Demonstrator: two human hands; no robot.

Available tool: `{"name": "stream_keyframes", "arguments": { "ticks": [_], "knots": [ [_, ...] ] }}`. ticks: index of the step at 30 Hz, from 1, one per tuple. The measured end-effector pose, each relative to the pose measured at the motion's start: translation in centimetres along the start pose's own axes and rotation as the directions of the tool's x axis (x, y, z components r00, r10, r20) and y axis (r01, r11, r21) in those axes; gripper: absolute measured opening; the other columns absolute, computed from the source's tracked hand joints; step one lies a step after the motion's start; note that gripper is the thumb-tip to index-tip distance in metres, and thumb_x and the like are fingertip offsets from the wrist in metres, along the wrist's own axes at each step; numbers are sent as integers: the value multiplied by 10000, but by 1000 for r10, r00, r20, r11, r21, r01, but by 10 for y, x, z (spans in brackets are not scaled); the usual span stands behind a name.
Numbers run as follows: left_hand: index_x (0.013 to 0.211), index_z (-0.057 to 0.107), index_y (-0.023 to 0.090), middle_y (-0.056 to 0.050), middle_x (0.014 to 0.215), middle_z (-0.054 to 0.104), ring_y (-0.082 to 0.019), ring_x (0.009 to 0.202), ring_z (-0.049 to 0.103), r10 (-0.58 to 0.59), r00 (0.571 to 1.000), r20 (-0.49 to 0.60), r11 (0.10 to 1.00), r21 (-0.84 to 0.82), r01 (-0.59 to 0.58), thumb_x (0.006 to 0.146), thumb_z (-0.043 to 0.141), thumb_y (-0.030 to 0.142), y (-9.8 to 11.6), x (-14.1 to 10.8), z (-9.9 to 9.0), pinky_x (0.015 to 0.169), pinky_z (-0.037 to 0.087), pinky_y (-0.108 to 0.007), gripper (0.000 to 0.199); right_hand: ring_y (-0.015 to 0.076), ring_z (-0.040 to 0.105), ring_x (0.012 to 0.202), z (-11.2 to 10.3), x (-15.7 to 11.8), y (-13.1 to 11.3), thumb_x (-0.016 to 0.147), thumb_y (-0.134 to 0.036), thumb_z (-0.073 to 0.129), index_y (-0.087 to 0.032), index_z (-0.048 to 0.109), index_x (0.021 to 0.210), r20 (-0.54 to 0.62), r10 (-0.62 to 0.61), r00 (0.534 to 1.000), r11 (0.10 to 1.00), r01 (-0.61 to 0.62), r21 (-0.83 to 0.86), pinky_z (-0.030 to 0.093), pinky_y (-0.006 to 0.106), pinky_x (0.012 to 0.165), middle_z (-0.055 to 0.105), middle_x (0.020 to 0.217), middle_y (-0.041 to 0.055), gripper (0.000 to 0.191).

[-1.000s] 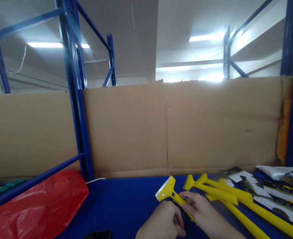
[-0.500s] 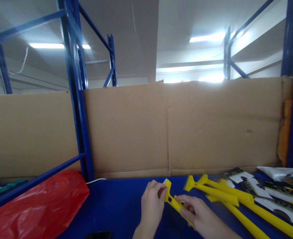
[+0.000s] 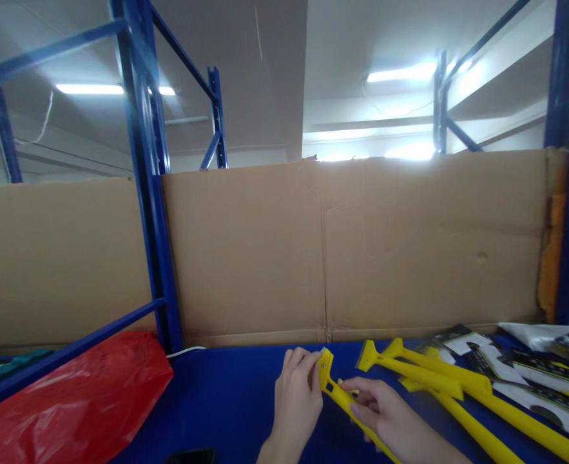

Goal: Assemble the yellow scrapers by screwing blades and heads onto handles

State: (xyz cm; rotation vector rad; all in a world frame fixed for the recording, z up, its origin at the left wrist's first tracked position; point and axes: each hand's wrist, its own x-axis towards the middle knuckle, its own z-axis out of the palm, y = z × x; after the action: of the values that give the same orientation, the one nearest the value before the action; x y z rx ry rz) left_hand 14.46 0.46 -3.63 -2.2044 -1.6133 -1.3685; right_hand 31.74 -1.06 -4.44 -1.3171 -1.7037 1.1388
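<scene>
A yellow scraper [image 3: 339, 394] slants across the lower middle of the head view, its broad head up and to the left. My left hand [image 3: 294, 401] is closed at the side of that head, fingertips against its left edge; the fingers hide part of the edge. Around the handle, my right hand [image 3: 378, 409] is closed, thumb on top. Something small and yellow shows behind the right fingers, too hidden to make out. Several more yellow scrapers [image 3: 412, 372] lie to the right of my right hand, their heads pointing left.
Black and white packages [image 3: 535, 386] lie at the right, beside clear plastic wrapping [image 3: 530, 337]. A red plastic bag [image 3: 86, 393] is at the left. Behind the blue surface [image 3: 226, 386] stands a cardboard wall [image 3: 250, 258] between blue posts. A dark object [image 3: 192, 456] sits at the bottom edge.
My left fingers have shifted off the front of the scraper's head to its left edge, so more of the head and a screw show. My right hand has hardly moved.
</scene>
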Motion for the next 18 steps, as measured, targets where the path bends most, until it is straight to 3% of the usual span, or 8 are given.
{"name": "stream_keyframes", "arguments": {
  "ticks": [7,18],
  "knots": [
    [1137,577,183,-60,963,657,-168,918,585,131,991,13,989,-72,-130,712,357,-61,-2,-3,1,822,509,-284,537,113,585,560,-2,-3,-14,808,-252,499,-192,566,1126,29,97,995,993,-98,60,424,192,449,545,774,-15,330],
    [1130,596,176,-78,942,651,-199,875,552,186,978,99,977,86,-194,723,358,-49,1,-6,0,791,494,-333,522,102,583,548,-1,-3,-12,832,-205,473,-181,554,1107,33,105,994,992,-107,64,418,179,433,539,761,-23,288]
  ]
}}
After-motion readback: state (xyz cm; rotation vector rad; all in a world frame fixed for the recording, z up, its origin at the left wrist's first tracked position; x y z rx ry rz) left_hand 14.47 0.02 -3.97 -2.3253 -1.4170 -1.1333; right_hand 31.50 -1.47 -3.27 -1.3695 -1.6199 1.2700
